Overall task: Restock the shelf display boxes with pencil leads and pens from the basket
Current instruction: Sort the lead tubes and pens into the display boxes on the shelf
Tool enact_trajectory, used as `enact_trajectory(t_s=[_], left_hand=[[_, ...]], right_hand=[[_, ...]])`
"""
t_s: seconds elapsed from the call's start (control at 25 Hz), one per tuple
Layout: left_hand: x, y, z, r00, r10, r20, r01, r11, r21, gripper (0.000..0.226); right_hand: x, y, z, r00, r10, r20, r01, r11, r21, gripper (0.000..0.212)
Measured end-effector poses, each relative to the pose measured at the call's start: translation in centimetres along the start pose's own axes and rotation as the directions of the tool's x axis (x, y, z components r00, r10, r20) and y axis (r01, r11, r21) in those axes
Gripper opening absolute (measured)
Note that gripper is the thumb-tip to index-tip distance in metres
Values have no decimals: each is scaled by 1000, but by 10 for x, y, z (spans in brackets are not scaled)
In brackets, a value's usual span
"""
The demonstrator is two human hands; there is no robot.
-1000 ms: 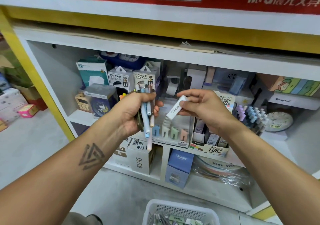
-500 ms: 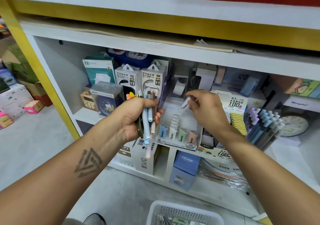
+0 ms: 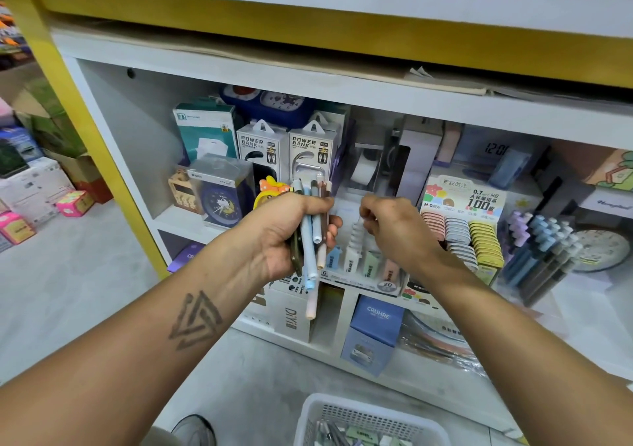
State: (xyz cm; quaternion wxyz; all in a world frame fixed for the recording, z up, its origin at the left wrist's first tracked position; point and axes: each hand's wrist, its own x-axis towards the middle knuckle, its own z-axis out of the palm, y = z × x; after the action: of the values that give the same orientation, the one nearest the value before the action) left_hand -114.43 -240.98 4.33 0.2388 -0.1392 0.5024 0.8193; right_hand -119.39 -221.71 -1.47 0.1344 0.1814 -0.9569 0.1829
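Over the clear display box (image 3: 363, 260) at the front edge of the shelf (image 3: 185, 221), the right hand (image 3: 394, 228) is held with fingers (image 3: 368, 214) curled in above the white row. Whether a pencil-lead case is pinched there cannot be told; the palm side is turned away and nothing pale shows past the knuckles.

A bundle of pens (image 3: 313, 236) is gripped upright in the left hand (image 3: 291, 236), fingers wrapped round it, just left of the box and partly in front of its blue row.

Step judged: a lead case is being seated into its row. Best done by matching colour to row, sliding the case in upright behind the front one, and releasing only once it is bottomed out. The pens should be kept clear of the box front so rows are not knocked.

Pen display (image 3: 541, 250) sits toward the shelf's right end, well apart from the left hand. Basket (image 3: 442, 426) is cut off by the bottom frame edge; contents are only partly legible. Box labels are too blurred to read beyond "2B".
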Motion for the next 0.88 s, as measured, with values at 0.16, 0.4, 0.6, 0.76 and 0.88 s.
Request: enact_trajectory(t_s=[0.16,0.4,0.6,0.76,0.88], left_hand=[[2,-1,1,1000,7,-11,-7,1000,-5,11],[6,-3,11,997,66,-49,-69,996,-56,8],[6,-10,27,997,62,-51,-67,993,-93,12],[7,-24,40,995,72,73,-73,997,3,8],[5,-36,53,978,35,204,-51,996,73,7]], right_hand=[[4,-5,-1,990,47,133,-28,990,-139,34],[-9,-29,-36,911,196,363,-408,565,718,11],[-31,-31,-59,864,61,500,-480,401,780,37],[-40,-17,-70,909,204,364,-417,423,804,32],[-47,-2,-82,893,300,335,-427,330,842,24]])
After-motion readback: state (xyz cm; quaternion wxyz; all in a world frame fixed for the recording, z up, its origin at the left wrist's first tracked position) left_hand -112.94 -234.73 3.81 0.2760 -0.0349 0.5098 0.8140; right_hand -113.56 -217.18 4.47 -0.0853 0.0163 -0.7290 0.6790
